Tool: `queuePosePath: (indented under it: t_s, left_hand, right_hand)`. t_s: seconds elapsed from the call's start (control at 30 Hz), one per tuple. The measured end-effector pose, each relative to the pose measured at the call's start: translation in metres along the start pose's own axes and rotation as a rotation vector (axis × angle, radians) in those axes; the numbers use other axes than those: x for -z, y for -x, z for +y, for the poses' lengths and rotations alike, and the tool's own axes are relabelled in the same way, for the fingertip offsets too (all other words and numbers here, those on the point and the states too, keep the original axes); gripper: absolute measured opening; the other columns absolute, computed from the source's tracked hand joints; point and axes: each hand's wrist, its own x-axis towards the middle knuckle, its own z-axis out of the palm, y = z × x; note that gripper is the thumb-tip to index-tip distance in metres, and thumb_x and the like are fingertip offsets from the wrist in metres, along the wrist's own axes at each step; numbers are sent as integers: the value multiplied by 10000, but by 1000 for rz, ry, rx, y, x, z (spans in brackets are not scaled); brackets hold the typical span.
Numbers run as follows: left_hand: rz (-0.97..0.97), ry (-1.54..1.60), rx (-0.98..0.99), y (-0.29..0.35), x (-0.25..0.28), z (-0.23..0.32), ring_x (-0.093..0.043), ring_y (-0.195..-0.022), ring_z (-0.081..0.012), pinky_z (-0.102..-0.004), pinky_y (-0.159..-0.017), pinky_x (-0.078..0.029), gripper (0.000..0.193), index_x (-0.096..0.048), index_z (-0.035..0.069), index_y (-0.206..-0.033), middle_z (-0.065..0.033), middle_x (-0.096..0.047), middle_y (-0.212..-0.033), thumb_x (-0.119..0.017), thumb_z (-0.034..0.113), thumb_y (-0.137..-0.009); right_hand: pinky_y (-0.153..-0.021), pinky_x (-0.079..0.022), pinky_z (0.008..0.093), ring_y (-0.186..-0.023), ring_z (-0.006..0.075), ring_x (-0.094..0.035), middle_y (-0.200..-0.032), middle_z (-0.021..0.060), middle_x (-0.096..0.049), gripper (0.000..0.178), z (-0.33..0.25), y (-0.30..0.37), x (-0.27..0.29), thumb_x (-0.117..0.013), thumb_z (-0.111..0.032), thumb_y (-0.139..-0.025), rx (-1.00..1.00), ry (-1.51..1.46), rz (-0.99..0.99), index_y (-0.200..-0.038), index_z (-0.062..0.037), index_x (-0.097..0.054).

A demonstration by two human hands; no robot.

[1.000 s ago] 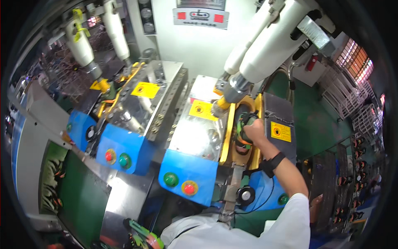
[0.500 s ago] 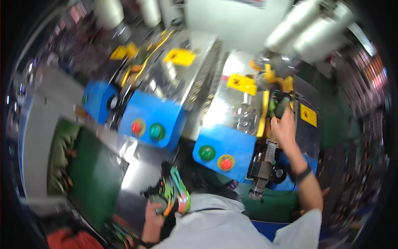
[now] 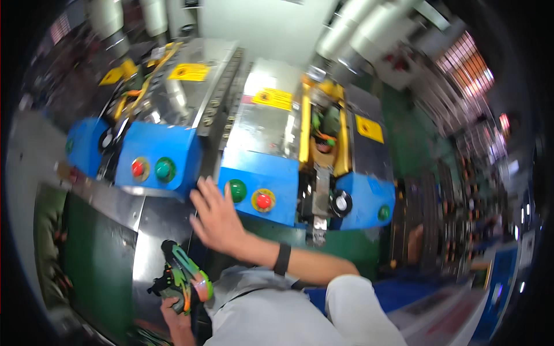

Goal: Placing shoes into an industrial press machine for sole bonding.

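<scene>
L hand [image 3: 175,314] is gripping the multicolour shoe [image 3: 183,278] low, keeping it off the machines. R hand [image 3: 218,218], fingers spread, is hovering nr the green button [image 3: 237,190].

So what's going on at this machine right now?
A person stands at a blue machine with green and red round buttons on its front. The right hand, fingers spread and empty, hangs in front of the green button, not clearly touching it. The left hand holds a multicoloured shoe low, beside a green conveyor belt. A second blue machine stands to the left.
</scene>
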Motion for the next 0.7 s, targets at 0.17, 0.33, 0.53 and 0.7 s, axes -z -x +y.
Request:
queuePosePath:
  t_s: [0.17,0.33,0.53,0.7]
  left_hand:
    - [271,-211,-222,36,51,25,-589,-776,-225,-348,-754,-523,370,-519,58,-979,-62,-569,-908,-535,-22,-617]
    - [411,-620,-514,-20,77,40,-559,-991,-233,-324,-866,-460,677,-467,56,-1259,-88,-551,-1081,-569,-109,-611]
    - [312,-740,-306,-78,129,45,-452,-1221,-266,-350,-1059,-329,787,-376,29,-1364,-111,-468,-1294,-602,-76,-618]
    - [218,-690,-313,-81,136,37,-415,-1255,-273,-359,-1084,-300,863,-293,26,-1416,-122,-422,-1323,-572,-97,-608]
  right_hand:
    - [-996,-415,477,-1180,372,-529,-1241,220,-561,409,-68,81,-47,-619,-179,-868,-88,-603,-330,-1215,17,-528]
    - [-876,-505,405,-1015,376,-620,-1091,214,-637,318,-93,106,-51,-594,-157,-883,-57,-635,-526,-1150,12,-567]
    - [-729,-526,433,-826,392,-642,-926,215,-661,236,-84,92,-102,-560,-122,-877,-212,-603,-392,-1069,12,-586]
    - [-747,-513,469,-856,410,-633,-968,216,-649,293,-129,87,-136,-567,-142,-863,-147,-436,-517,-1119,1,-569]
